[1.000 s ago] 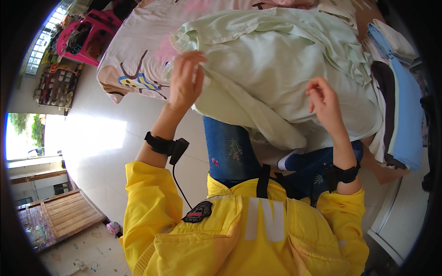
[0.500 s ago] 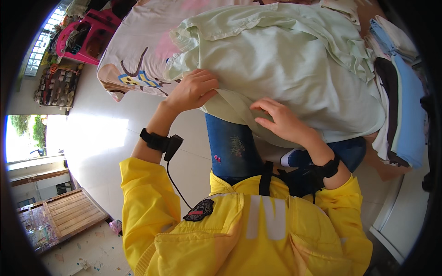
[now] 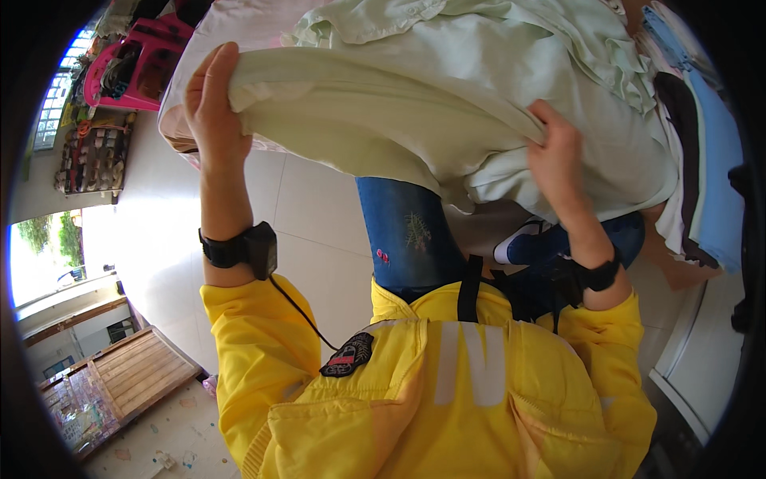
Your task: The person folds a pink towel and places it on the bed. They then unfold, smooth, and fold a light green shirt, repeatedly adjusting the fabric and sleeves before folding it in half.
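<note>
A pale green shirt (image 3: 495, 88) with gathered, frilled edges lies spread over the bed in front of me. My left hand (image 3: 215, 104) grips one end of a long strip of its cloth, lifted out to the left past the bed's near edge. Farther right, my right hand (image 3: 557, 152) pinches a fold of the same shirt between thumb and fingers. Between the two hands the fabric is stretched and sags a little above my left knee. The fingertips of my left hand are partly hidden by its back and the cloth.
Folded clothes, among them a light blue garment (image 3: 720, 176) and a dark one (image 3: 678, 120), are stacked at the right. A patterned sheet (image 3: 179, 120) covers the bed. At the far left stand a pink plastic chair (image 3: 136, 68) and a rack (image 3: 94, 156). A wooden panel (image 3: 140, 359) lies lower left.
My left hand has moved left and up, drawing the cloth out with it. My right hand, loose and open before, has shifted right and closed on a fold.
</note>
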Demonstrator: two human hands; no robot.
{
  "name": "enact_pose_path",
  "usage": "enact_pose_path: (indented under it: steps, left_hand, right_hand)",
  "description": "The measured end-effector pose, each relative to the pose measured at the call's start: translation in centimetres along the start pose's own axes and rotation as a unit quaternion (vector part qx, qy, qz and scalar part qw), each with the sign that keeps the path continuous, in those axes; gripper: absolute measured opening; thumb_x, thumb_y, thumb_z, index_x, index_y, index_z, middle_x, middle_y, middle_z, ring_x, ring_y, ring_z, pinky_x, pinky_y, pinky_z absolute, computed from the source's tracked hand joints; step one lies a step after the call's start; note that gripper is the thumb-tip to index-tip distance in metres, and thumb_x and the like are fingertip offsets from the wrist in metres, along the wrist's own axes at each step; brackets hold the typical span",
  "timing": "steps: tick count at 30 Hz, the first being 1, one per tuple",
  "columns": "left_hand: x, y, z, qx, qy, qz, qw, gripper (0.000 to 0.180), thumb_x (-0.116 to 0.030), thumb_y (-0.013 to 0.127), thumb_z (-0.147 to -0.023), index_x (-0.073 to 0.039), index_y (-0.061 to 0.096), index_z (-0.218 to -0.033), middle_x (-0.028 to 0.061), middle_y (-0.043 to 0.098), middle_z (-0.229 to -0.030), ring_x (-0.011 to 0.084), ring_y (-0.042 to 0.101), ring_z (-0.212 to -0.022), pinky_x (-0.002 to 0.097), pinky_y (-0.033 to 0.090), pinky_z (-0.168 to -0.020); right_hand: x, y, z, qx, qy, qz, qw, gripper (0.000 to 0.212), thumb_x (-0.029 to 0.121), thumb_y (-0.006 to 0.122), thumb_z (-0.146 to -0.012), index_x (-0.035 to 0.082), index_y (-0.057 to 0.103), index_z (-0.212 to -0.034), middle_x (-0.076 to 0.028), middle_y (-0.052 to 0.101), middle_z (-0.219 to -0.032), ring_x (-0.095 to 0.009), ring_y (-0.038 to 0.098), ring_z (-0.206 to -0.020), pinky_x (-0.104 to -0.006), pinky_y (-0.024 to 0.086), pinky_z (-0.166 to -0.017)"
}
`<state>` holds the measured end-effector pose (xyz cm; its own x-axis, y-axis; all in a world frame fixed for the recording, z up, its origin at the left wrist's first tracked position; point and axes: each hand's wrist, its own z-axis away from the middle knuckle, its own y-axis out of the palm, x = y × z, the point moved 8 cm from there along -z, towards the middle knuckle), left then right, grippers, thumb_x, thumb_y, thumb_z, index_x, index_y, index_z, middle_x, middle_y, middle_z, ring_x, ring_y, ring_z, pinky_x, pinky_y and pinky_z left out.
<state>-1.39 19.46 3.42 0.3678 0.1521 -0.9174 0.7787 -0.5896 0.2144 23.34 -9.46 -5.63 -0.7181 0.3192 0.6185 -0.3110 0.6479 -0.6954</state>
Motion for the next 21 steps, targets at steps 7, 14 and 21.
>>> enact_pose_path:
  steps: [7,14,21]
  left_hand:
    - [4.1,-5.0,-0.2,0.021,-0.148,-0.185,0.971,0.023,-0.02,0.079,-0.081,-0.004,0.065,-0.09,-0.001,0.064,-0.078,0.0065,0.06,-0.07,0.0207,0.048,-0.063]
    - [6.5,-4.5,0.5,0.177,-0.15,-0.45,0.862,0.031,-0.01,0.074,-0.073,-0.002,0.062,-0.1,0.0025,0.063,-0.089,0.0123,0.058,-0.081,0.0262,0.048,-0.076]
    - [7.2,-6.0,0.2,0.193,-0.147,-0.257,0.936,0.031,0.003,0.055,-0.077,-0.006,0.051,-0.106,0.0034,0.058,-0.095,0.0136,0.057,-0.096,0.0249,0.043,-0.083]
  right_hand:
    - [-7.5,-14.0,1.5,-0.074,0.069,0.124,0.987,0.024,-0.008,0.055,-0.074,0.001,0.061,-0.096,-0.019,0.062,-0.08,-0.029,0.061,-0.073,-0.0305,0.048,-0.072]
    - [-13.1,-19.6,2.1,-0.002,0.167,0.034,0.985,0.009,-0.006,0.057,-0.082,0.0,0.058,-0.088,-0.003,0.057,-0.075,-0.011,0.053,-0.073,-0.0261,0.046,-0.071]
    - [-18.4,-18.5,4.9,0.011,0.312,-0.259,0.914,0.033,0.006,0.054,-0.093,-0.002,0.055,-0.125,-0.005,0.059,-0.118,-0.011,0.054,-0.11,-0.0239,0.041,-0.095]
